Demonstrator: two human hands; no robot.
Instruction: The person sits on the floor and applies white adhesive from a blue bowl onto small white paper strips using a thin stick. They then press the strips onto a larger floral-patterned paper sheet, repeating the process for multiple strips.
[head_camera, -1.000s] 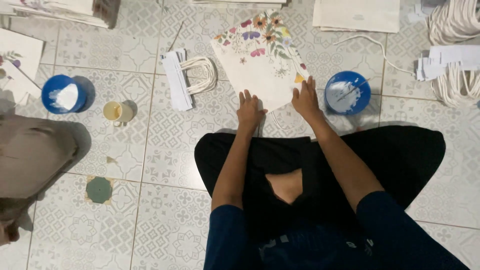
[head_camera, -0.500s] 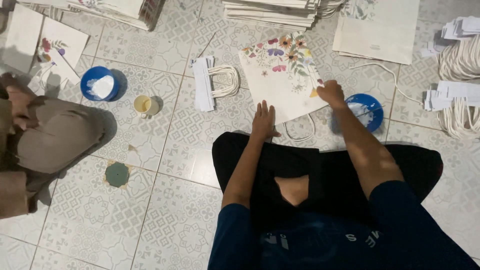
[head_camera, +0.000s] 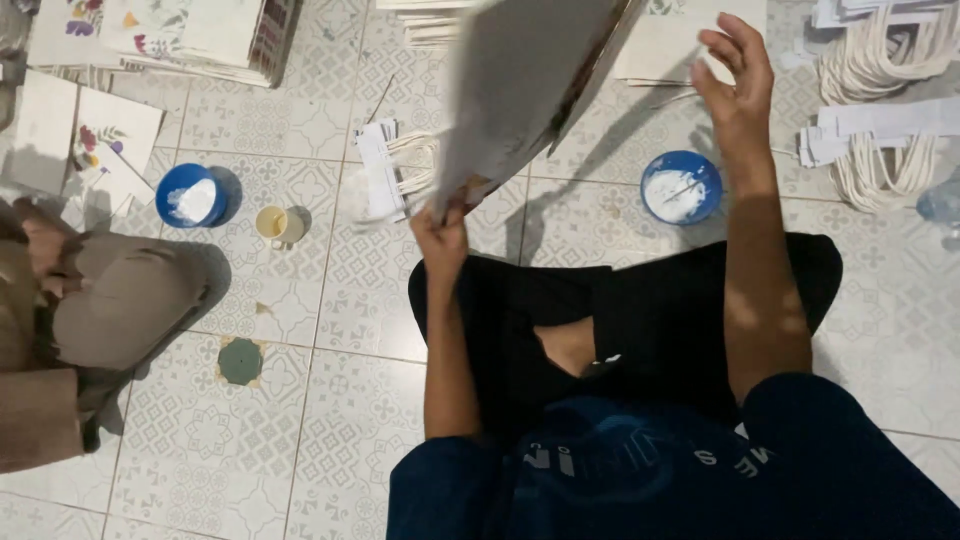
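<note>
I sit cross-legged on a tiled floor. My left hand (head_camera: 440, 240) grips the lower corner of a paper bag (head_camera: 530, 90), which is lifted off the floor and tilted up, blurred, its grey underside toward me. My right hand (head_camera: 738, 85) is raised beside the bag's right edge, fingers spread, holding nothing. A blue bowl of white paste (head_camera: 681, 187) with a stick in it sits on the floor below my right wrist.
A second blue bowl of paste (head_camera: 190, 195), a small yellow cup (head_camera: 277, 224) and a round green lid (head_camera: 240, 361) lie at left. Another person's knee (head_camera: 120, 300) is at far left. White strips with cord handles (head_camera: 385, 170), stacked bags (head_camera: 190, 30), cord bundles (head_camera: 880, 160).
The flowered bag lay flat on the floor under both hands; now my left hand has lifted it up on edge and my right hand has let go and risen.
</note>
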